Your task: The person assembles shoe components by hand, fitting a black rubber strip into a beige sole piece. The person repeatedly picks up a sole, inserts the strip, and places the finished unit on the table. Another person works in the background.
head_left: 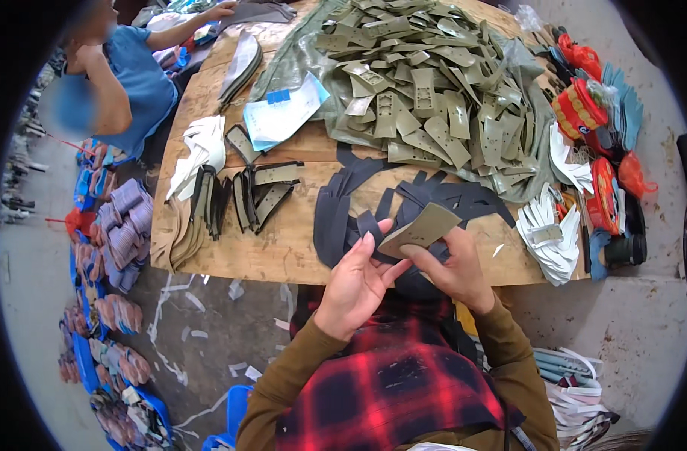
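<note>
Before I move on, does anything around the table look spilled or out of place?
Yes: pale scraps lie scattered on the floor to the person's left, like dropped offcuts. A small white scrap also lies alone on the wooden table, apart from the piles.

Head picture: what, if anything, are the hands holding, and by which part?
The right hand holds an olive-green piece by its near right edge, thumb on top. Whether the left hand grips the dark strip is unclear.
</note>
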Demonstrator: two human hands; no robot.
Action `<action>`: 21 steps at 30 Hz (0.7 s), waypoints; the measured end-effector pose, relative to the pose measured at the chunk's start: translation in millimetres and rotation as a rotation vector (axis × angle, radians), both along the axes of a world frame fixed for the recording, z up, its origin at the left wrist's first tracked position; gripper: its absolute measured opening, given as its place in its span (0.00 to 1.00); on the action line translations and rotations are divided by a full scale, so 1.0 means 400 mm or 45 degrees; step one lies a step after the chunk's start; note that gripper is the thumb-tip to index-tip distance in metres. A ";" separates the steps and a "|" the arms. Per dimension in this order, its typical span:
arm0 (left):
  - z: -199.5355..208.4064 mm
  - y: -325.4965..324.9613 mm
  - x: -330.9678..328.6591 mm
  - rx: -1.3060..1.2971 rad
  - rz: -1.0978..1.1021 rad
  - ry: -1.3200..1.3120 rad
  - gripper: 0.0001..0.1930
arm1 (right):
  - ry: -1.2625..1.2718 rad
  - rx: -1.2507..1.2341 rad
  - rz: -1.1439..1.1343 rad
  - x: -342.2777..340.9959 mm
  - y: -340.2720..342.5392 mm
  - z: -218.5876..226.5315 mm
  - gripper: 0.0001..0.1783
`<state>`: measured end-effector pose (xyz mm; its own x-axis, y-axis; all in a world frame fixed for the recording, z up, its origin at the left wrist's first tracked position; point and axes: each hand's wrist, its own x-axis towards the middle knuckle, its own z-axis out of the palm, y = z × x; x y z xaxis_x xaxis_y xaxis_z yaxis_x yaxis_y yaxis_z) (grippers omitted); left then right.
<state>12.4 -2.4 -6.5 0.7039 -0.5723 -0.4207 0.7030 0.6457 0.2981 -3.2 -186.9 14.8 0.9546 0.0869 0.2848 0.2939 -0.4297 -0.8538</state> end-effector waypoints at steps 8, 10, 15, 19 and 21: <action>-0.014 0.008 0.001 0.014 -0.056 -0.017 0.21 | -0.093 -0.106 0.105 0.002 -0.011 -0.003 0.18; -0.013 0.008 0.000 0.004 -0.068 -0.014 0.22 | -0.101 -0.108 0.114 0.001 -0.013 -0.007 0.17; -0.007 0.007 -0.002 0.023 -0.078 -0.019 0.22 | -0.061 -0.119 0.121 -0.003 -0.012 -0.006 0.17; -0.007 0.006 -0.004 0.050 -0.072 -0.021 0.22 | -0.045 -0.091 0.115 -0.007 -0.007 0.001 0.16; -0.005 0.005 -0.004 0.059 -0.070 -0.021 0.22 | -0.023 -0.073 0.113 -0.010 -0.008 -0.003 0.16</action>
<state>10.6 -0.5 -8.4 0.6790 -0.5904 -0.4363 0.7318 0.5912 0.3389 -7.0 -190.1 13.5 0.9372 0.1872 0.2943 0.3481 -0.4492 -0.8228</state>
